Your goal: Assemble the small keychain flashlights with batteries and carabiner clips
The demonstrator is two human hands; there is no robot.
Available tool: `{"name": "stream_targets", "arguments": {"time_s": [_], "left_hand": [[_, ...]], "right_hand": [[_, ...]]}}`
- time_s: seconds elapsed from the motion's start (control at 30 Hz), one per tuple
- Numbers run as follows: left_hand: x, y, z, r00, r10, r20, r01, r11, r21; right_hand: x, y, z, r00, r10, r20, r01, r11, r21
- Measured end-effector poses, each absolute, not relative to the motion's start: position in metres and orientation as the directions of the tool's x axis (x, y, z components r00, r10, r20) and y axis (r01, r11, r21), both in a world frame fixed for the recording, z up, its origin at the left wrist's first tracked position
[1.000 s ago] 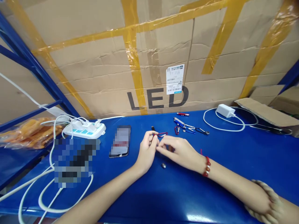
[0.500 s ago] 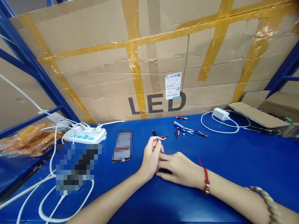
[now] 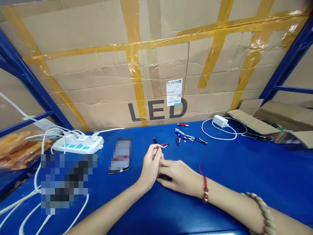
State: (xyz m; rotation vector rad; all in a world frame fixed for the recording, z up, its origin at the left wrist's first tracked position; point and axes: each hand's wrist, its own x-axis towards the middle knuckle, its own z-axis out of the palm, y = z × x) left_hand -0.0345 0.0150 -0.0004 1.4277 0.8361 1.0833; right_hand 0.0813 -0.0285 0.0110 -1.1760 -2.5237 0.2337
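My left hand rests on the blue table and pinches a small black keychain light with a red carabiner on it. My right hand lies palm down just beside it, fingertips touching the left hand. A small dark thing shows under its fingers; whether they grip it is hidden. A red cord bracelet circles the right wrist.
Several more keychain lights and carabiners and a red penlight lie further back. A phone, a white power strip with cables and a white charger sit around. A taped "LED" carton stands behind; an open cardboard box is at right.
My right hand dropped from pinching at the left hand's fingertips to lying flat on the table, over where a small silver part lay. The view shifted slightly right.
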Motion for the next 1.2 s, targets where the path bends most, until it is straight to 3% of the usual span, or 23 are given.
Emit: {"name": "stream_targets", "arguments": {"time_s": [0.53, 0.83, 1.2], "left_hand": [[-0.0358, 0.018, -0.0053, 0.324, 0.933, 0.159, -0.095, -0.135, 0.986], [-0.0354, 0.0162, -0.0017, 0.31, 0.938, 0.154, -0.085, -0.134, 0.987], [-0.0343, 0.017, -0.0046, 0.324, 0.934, 0.15, -0.138, -0.11, 0.984]], "right_hand": [[0.08, -0.0251, 0.0035, -0.483, 0.836, 0.26, 0.659, 0.543, -0.52], [0.0805, -0.0267, 0.0068, -0.487, 0.841, 0.236, 0.677, 0.534, -0.507], [0.0806, -0.0313, 0.0123, -0.545, 0.818, 0.183, 0.717, 0.568, -0.404]]}}
